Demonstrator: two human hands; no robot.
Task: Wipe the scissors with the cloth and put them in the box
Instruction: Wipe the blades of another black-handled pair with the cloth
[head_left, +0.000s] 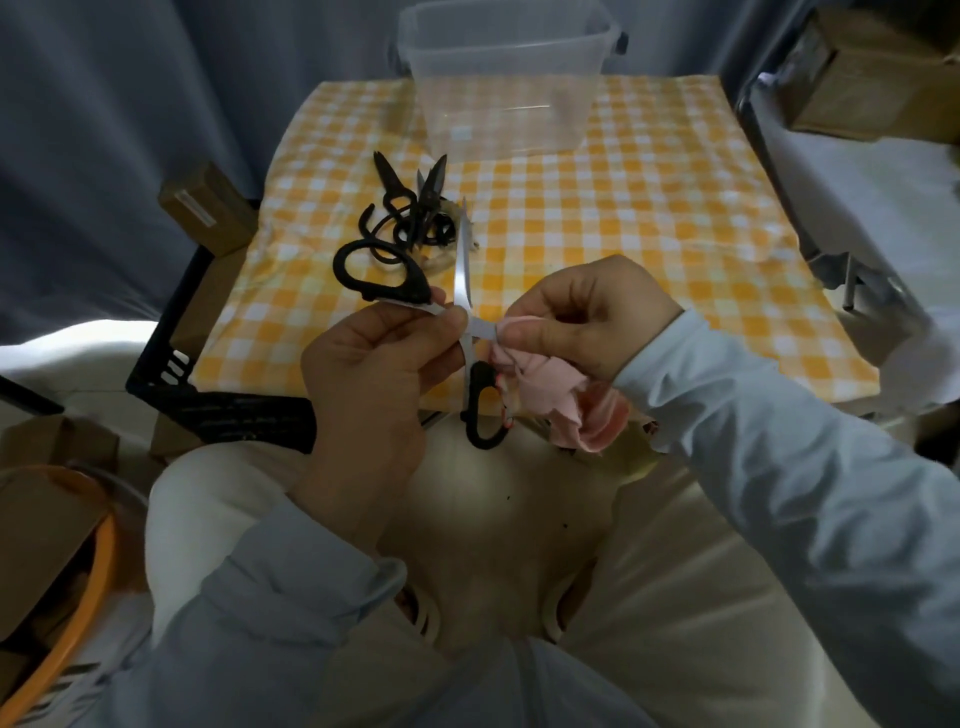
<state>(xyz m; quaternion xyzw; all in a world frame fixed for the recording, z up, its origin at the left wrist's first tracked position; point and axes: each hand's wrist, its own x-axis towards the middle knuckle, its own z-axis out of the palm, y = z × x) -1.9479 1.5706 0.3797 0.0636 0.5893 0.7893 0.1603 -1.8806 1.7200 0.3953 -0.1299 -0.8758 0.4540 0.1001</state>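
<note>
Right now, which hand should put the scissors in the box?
Left. The left hand holds the scissors, while the right hand is busy pinching the cloth on a blade. The box stands straight ahead, about as near to either hand.

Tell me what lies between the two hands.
In the head view, the open scissors: left hand pinches one blade, right hand presses pink cloth on the other.

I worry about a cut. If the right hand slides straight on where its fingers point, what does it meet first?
Probably the left hand: it pinches the scissors right beside the cloth in the right hand. Depth is unclear.
</note>
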